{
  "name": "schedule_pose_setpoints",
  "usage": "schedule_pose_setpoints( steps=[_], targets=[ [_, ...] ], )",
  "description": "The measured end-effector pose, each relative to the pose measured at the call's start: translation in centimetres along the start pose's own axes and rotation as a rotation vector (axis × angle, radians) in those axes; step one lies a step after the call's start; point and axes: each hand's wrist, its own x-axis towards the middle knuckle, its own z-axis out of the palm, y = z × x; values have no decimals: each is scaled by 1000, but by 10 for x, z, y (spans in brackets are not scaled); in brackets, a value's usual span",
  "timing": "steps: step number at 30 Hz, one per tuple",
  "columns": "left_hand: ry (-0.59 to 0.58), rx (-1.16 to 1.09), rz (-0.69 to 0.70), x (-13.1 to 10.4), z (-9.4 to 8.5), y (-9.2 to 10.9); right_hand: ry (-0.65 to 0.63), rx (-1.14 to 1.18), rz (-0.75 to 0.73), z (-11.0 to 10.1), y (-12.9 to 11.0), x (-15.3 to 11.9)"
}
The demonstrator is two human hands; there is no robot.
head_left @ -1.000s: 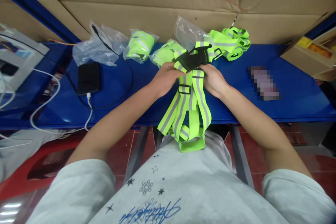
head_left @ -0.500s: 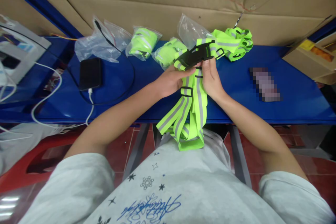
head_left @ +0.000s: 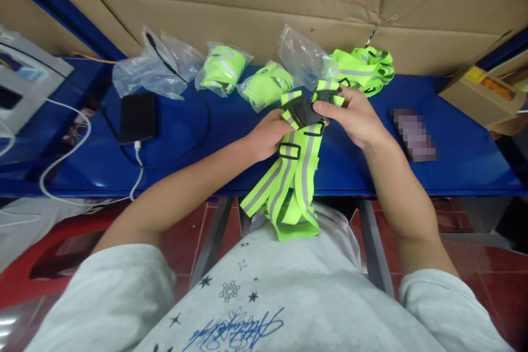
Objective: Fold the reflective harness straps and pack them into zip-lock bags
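A neon yellow-green reflective strap (head_left: 307, 168) with a grey stripe hangs in loops from my hands over the desk's front edge. At its top is a black plastic side-release buckle (head_left: 304, 113). My left hand (head_left: 270, 135) is closed on the strap at the buckle's left end, its fingers partly hidden behind the webbing. My right hand (head_left: 357, 115) grips the buckle's right end, thumb across its front. Below the buckle, a black slider (head_left: 289, 150) sits on the strap. Another bundled green strap (head_left: 365, 69) lies just beyond my right hand.
Two bagged green straps (head_left: 225, 69) and an empty clear bag (head_left: 303, 55) lie at the back. Left are a black device (head_left: 138, 116) on a white cable and more clear plastic (head_left: 152, 71). Right are a pixelated phone-like object (head_left: 413, 135) and a cardboard box (head_left: 480, 96).
My right hand has turned from beside the strap to grip the buckle's right end, thumb now in front. The buckle has come slightly lower and nearer me.
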Motion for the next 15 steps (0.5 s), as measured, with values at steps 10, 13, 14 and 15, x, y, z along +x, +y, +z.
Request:
schedule_pose_setpoints(
  steps=[10, 13, 14, 15],
  targets=[
    [-99, -100, -100, -4, 6, -1, 216, -202, -236, 18, -3, -9],
    [-184, -152, -170, -3, 2, -2, 211, -245, -233, 17, -8, -14],
    [-217, -182, -196, -3, 1, -1, 186, -261, -233, 16, -10, -17],
    [-253, -214, -224, -3, 0, -1, 148, -280, -234, 14, -12, -19]
  ],
)
